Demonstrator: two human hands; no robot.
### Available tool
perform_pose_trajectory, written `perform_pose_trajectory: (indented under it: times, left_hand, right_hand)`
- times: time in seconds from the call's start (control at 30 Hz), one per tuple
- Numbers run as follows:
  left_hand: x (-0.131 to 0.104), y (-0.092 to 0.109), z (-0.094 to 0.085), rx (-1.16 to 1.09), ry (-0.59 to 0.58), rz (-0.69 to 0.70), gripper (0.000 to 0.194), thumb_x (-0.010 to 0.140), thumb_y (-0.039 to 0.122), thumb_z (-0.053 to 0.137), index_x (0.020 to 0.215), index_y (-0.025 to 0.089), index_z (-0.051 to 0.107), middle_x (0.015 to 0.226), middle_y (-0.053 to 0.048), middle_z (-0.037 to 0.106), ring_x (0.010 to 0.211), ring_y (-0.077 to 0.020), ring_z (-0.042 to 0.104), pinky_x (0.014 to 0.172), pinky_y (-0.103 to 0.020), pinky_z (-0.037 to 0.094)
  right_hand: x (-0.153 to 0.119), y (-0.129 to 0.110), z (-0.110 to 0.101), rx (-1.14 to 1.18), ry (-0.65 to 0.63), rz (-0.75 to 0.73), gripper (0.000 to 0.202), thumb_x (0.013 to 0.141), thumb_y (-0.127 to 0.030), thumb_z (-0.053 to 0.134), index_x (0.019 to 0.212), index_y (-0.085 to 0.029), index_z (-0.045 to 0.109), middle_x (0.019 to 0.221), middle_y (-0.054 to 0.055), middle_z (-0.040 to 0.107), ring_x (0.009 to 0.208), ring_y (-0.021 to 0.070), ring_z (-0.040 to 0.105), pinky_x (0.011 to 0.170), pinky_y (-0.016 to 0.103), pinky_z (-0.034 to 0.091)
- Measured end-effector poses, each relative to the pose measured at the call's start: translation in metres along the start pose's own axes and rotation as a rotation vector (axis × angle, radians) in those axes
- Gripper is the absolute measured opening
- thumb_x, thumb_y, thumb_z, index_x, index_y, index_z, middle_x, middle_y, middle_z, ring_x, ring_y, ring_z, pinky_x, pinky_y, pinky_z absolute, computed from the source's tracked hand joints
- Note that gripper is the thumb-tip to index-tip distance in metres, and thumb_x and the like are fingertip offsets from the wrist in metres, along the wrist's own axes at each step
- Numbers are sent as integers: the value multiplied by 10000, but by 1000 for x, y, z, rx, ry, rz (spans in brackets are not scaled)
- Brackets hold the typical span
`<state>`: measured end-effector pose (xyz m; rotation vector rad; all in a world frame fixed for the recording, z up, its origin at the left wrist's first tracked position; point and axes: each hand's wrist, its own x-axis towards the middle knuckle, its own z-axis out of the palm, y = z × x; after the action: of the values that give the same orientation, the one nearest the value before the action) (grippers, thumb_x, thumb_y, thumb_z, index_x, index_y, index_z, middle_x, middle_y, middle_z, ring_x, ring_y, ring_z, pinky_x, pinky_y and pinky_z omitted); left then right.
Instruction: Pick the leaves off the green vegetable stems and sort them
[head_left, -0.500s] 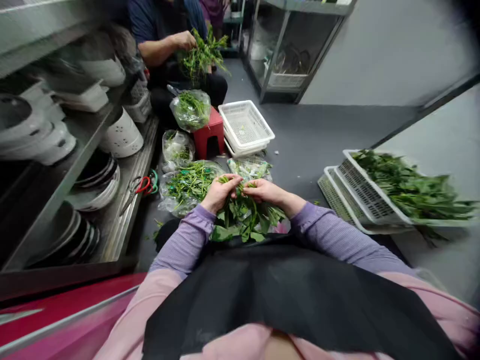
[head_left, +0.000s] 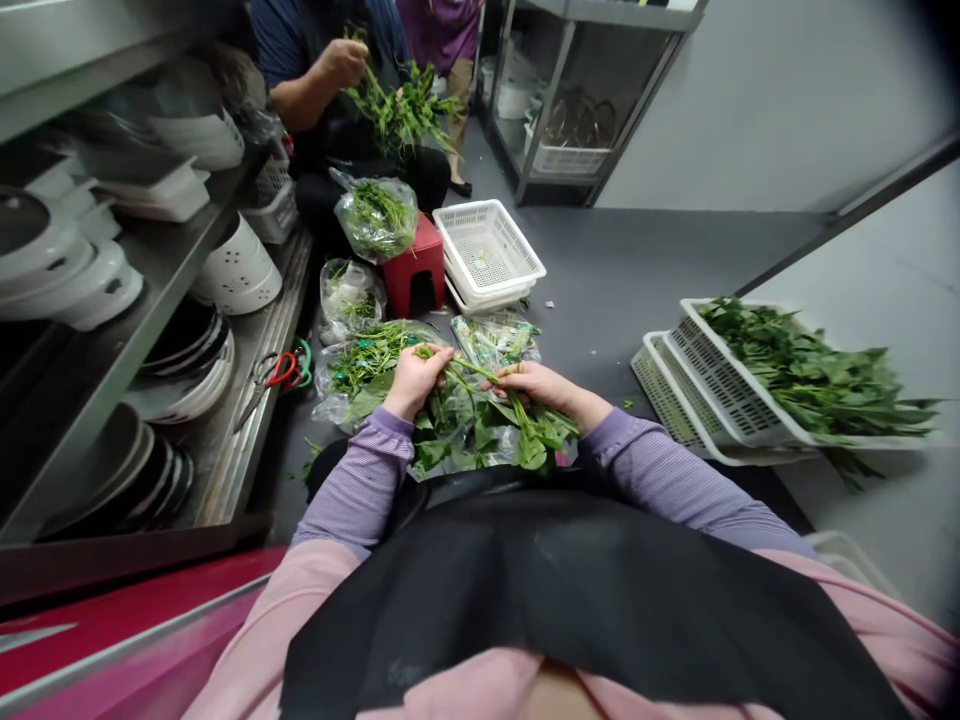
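Observation:
My left hand point(head_left: 420, 378) is closed on green stems above the lap. My right hand point(head_left: 536, 385) pinches stems of leafy greens point(head_left: 534, 440), whose leaves hang below its fingers. A few stems stretch across the gap between the two hands. More leafy greens point(head_left: 439, 430) lie beneath, by the black apron point(head_left: 570, 570). Just beyond my left hand, an open plastic bag holds cut greens point(head_left: 371, 350). Another clear bag point(head_left: 495, 340) with pale and green pieces lies past the hands.
Leafy greens fill a tilted white basket point(head_left: 742, 390) at right. White baskets point(head_left: 491, 255) are stacked beside a red stool point(head_left: 415, 265) bearing a bag of greens. Red-handled scissors point(head_left: 279, 370) lie on the left metal shelf. Opposite, a person's hand point(head_left: 345, 62) holds greens.
My hands have moved apart, with stems now stretched between them. The person opposite has raised a hand with the greens. Someone in purple shows more at the back.

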<state>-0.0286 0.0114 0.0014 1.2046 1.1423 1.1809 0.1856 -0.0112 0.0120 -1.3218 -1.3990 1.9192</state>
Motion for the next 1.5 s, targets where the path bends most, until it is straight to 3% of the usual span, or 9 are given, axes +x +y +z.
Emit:
perform_pose_trajectory:
  times: [0.17, 0.3, 0.43, 0.53, 0.6, 0.67, 0.93, 1.23, 1.5]
  left_hand:
    - [-2, 0, -2, 109, 28, 86, 221, 695, 336, 645, 642, 137, 564, 464, 36, 492, 345, -66, 430, 365, -192, 308]
    - [-5, 1, -1, 144, 17, 126, 218, 705, 344, 640, 666, 140, 574, 490, 26, 522, 363, -62, 440, 379, -188, 316]
    - [0, 4, -10, -6, 100, 75, 229, 660, 334, 675, 660, 139, 555, 494, 37, 514, 343, -61, 433, 355, -193, 318]
    - [4, 6, -16, -228, 131, -34, 266, 610, 333, 711, 661, 133, 543, 509, 39, 526, 339, -59, 436, 350, -193, 326]
    - [4, 7, -15, -349, 62, -137, 291, 583, 328, 732, 665, 131, 534, 513, 40, 530, 344, -61, 444, 357, -197, 343]
    - [2, 7, -10, -435, -34, -225, 304, 568, 313, 748, 665, 129, 526, 503, 44, 520, 348, -59, 441, 367, -198, 359]
    - [-8, 4, 10, -544, -111, -281, 324, 554, 293, 772, 685, 131, 524, 498, 48, 521, 378, -60, 459, 401, -204, 413]
    - [-12, -2, 19, -468, -42, -229, 366, 549, 362, 757, 708, 150, 505, 486, 47, 531, 392, -90, 494, 430, -238, 437]
    - [-17, -3, 21, -141, 29, -3, 214, 700, 339, 640, 681, 162, 522, 435, 64, 453, 323, -62, 402, 341, -197, 291]
  right_hand:
    - [2, 2, -1, -255, 56, -26, 236, 743, -325, 495, 758, -117, 604, 566, -11, 503, 407, 42, 317, 403, 201, 224]
    - [-2, 4, 11, -733, 158, -231, 214, 751, -260, 417, 658, -135, 564, 554, 9, 512, 492, 80, 386, 500, 218, 292]
    - [-15, 10, 28, -1094, -117, -423, 132, 686, -228, 487, 634, -149, 579, 603, 28, 559, 555, 101, 433, 559, 235, 311]
    - [-23, 7, 21, -771, 54, -433, 206, 751, -290, 455, 717, -146, 598, 634, 28, 568, 561, 102, 458, 558, 230, 337]
    - [-24, 0, 9, -465, 285, -389, 286, 794, -374, 443, 814, -137, 603, 648, 19, 559, 525, 89, 433, 523, 225, 337]
    - [-20, -6, -1, -317, 361, -342, 330, 755, -428, 532, 870, -129, 612, 645, 5, 546, 503, 75, 400, 498, 219, 320]
    - [11, 1, 29, -172, 105, -260, 472, 646, -450, 654, 943, -84, 636, 657, -2, 559, 527, 63, 387, 528, 216, 312]
    - [13, 1, 38, -298, 173, -324, 371, 749, -468, 543, 812, -113, 629, 660, 3, 548, 576, 88, 424, 557, 224, 329]
    - [15, 4, 38, -342, 147, -354, 309, 783, -449, 502, 728, -145, 517, 654, -11, 474, 598, 91, 394, 577, 234, 331]
